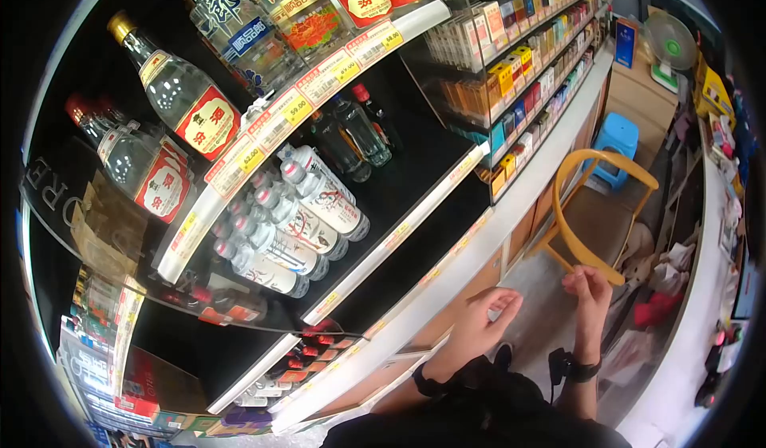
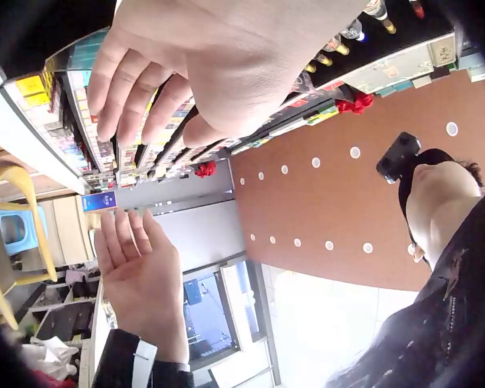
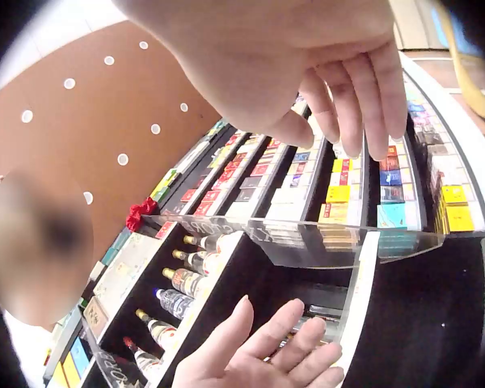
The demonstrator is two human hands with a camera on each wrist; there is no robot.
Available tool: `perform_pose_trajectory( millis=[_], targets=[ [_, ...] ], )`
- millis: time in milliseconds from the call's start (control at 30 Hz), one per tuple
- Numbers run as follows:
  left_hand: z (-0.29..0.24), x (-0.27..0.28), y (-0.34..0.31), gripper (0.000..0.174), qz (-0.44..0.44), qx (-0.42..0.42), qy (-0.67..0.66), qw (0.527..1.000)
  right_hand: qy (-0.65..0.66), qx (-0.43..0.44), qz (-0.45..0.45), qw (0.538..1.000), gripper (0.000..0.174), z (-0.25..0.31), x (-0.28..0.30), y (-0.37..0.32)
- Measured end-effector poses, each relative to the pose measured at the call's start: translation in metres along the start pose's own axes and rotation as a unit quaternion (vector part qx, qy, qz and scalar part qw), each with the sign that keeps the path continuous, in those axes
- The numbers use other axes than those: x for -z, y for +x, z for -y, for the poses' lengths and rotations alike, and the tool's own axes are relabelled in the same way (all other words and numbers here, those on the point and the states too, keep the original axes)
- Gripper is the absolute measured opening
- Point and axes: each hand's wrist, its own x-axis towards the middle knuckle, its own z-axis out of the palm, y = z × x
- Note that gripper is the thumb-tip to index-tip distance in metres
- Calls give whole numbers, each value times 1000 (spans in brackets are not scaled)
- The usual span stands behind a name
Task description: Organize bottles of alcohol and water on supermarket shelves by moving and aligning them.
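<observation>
My left hand (image 1: 483, 320) is held up in front of the body, fingers loosely bent, with nothing in it. Level with it and a short way to the right, my right hand (image 1: 589, 295) is empty too, its fingers relaxed. In the left wrist view the palm of the left hand (image 2: 218, 73) spans the top, and the right hand (image 2: 141, 271) faces it with fingers extended. The right wrist view has the right hand (image 3: 307, 73) above and the left hand (image 3: 259, 356) below. Nearest to both hands in the head view is a wooden chair (image 1: 568, 201).
Liquor bottles (image 1: 187, 89) and white-labelled bottles (image 1: 319, 193) stand on shelves at the left. Racks of cigarette packs (image 1: 511, 73) run behind the counter ledge (image 1: 523, 197). A blue stool (image 1: 616, 141) and a fan (image 1: 670, 45) are beyond the chair. A cluttered counter (image 1: 678, 368) borders the right.
</observation>
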Motion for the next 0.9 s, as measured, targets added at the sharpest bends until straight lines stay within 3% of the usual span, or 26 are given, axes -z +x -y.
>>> perform_pose_trajectory(
  millis=[167,300,367,567,633,767,800,833,900],
  targets=[
    [4,13,24,19,-32,-7,-21,999,-9,-2,46,999,16,3,-28,38],
    [14,31,52,17,-43,3,-50,998,-3,64,114,991,17,23,-77,77],
    [16,44,69,15,-90,14,-48,995,32,136,173,975,22,33,-113,98],
    [20,93,107,13,-238,-134,21,962,-45,204,297,932,46,52,-237,163],
    [18,106,111,13,-241,-128,-9,962,-139,225,325,908,60,57,-281,185],
    [17,130,115,15,-276,-124,35,952,-228,272,342,870,68,44,-351,229],
    [16,135,115,16,-301,-129,65,943,-169,276,359,875,66,30,-367,242],
    [17,139,116,16,-303,-125,63,943,-208,262,357,872,56,44,-369,234],
    [19,145,118,15,-314,-114,40,942,-150,167,435,872,44,78,-380,222]
  ],
)
